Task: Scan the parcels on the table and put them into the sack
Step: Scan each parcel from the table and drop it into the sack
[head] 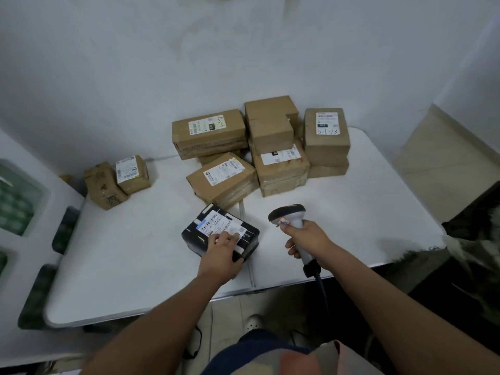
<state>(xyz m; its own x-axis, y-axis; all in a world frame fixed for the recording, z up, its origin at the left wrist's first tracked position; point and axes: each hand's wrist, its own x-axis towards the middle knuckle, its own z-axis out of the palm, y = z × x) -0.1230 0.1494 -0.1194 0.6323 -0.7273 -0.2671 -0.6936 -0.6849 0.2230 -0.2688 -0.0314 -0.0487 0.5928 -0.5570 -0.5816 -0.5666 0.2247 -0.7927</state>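
Observation:
A black parcel [216, 228] with a white barcode label lies near the front middle of the white table [121, 255]. My left hand [220, 254] rests on its near right part, fingers lying over the label and thumb down the side. My right hand [307, 238] grips the handle of a grey barcode scanner [288, 213], whose head points left toward the black parcel. A pile of brown cardboard parcels [267, 147] sits at the back of the table. The sack is dark and only partly visible at the right edge [476, 226].
Two small brown boxes [116, 180] stand at the table's back left corner. White walls close in behind and to the left. Green-and-white crates [16, 201] sit at the left. The scanner cable [322, 288] hangs over the table's front edge. My shoe [253, 323] shows below.

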